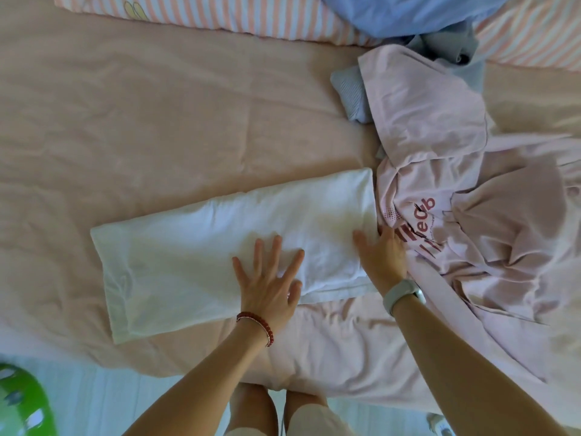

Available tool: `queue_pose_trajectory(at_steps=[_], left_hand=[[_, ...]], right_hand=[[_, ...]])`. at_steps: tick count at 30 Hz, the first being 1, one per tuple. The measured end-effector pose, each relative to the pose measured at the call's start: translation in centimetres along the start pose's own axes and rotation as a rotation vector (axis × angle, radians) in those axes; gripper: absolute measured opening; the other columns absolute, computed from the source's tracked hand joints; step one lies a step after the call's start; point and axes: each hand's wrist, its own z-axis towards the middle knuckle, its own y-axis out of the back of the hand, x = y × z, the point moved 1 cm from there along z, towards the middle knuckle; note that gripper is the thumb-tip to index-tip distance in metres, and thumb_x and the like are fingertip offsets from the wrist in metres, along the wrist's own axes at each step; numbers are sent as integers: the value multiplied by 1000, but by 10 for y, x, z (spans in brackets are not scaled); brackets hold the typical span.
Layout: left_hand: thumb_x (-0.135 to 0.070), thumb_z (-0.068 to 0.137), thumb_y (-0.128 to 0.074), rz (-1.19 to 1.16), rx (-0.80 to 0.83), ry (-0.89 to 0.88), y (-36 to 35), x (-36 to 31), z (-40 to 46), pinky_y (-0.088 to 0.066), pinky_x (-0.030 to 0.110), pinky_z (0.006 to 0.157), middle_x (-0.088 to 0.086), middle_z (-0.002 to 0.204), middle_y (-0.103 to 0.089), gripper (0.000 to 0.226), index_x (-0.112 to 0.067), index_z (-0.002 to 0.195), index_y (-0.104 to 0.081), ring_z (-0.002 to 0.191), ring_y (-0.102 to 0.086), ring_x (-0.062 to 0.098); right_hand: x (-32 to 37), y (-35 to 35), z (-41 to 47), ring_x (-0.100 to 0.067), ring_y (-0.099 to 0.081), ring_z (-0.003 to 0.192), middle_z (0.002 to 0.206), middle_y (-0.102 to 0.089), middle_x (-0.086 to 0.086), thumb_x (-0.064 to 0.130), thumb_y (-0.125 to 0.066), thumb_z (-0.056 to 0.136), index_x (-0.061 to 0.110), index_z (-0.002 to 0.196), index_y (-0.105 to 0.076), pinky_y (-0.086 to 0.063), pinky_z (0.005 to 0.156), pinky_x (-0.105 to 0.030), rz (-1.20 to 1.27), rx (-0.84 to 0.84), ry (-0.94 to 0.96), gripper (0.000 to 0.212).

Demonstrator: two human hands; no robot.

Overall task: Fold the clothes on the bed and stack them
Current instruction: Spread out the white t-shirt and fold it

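A white garment [226, 243], folded into a long strip, lay across the pink bed sheet [141, 121], running from the near left up toward the middle right; the left hand [267, 281] rested flat on its near half, fingers spread wide and straight, a red bead bracelet [256, 322] at the wrist. The right hand [382, 256] lay at the strip's right end, where the white cloth met a crumpled pale pink shirt [465, 215] with dark red lettering; its thumb was stretched out over the white fabric, but its fingertips were sunk into the folds, so whether they pinched cloth could not be told; a pale watch band [402, 294] circled that wrist. Just beyond the pink shirt, partly under it, sat a grey ribbed garment [352, 89]; behind that a blue cloth [408, 14] was heaped over a pink-striped pillow [220, 17] at the far edge of the bed. A green object [22, 401] showed on the floor at the near left.
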Motion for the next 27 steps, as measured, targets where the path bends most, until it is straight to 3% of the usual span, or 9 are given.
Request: queue_pose_trajectory(at_steps=[2,4,6,10,13,18,23,27], left_hand=[[-31,79,-62,-30,68,35,-4,-2,0,-21,75,92,13,151,-26,59,-33,136,-44,135,-23,45],[-37,90,-42,-32,130,48,-11,1,1,-7,70,101,6,157,2,58,-39,144,-21,141,3,38],[-39,93,-34,-31,148,44,-15,4,2,-1,66,104,2,156,14,58,-41,145,-10,141,14,33],[-40,94,-32,-27,159,59,-15,4,-3,0,64,106,1,156,13,57,-40,146,-9,141,13,31],[-40,94,-30,-41,152,85,-18,2,-6,1,63,106,0,155,16,56,-42,145,-6,141,14,30],[-41,95,-28,-41,179,99,-17,2,-7,1,62,107,-1,155,18,56,-43,145,-2,141,16,28],[-43,96,-26,-16,211,85,-17,1,-7,0,62,107,0,155,18,55,-44,144,0,141,16,29],[-41,96,-27,-17,213,92,-17,-1,-6,-1,63,107,0,155,18,55,-42,145,-1,141,16,30]], right_hand=[[-2,2,-5,-34,-52,110,119,-56,-15,28,-55,88,5,122,-45,-44,90,-46,108,-19,-11,43],[-7,6,-13,-32,-51,108,115,-55,-13,20,-55,88,5,116,-48,-43,89,-44,125,-146,49,33],[-15,10,-21,-29,-49,103,108,-54,-13,18,-54,88,4,107,-54,-42,89,-43,98,-235,84,24],[-36,5,-34,-25,-52,77,78,-56,-8,22,-54,87,9,77,-58,-43,68,-34,167,-39,11,17],[-40,-3,-42,-18,-55,79,84,-59,-3,20,-58,88,10,89,-61,-41,69,-26,209,61,20,10],[-47,5,-39,-22,-55,78,79,-56,0,11,-49,93,10,94,-53,-39,68,-28,257,67,24,4],[-60,20,-39,-25,-54,80,83,-59,-4,18,-50,94,8,96,-54,-48,73,-38,4,51,128,11],[-50,18,-41,-16,-49,61,70,-55,-1,11,-57,88,12,87,-54,-41,52,-21,419,64,33,4]])
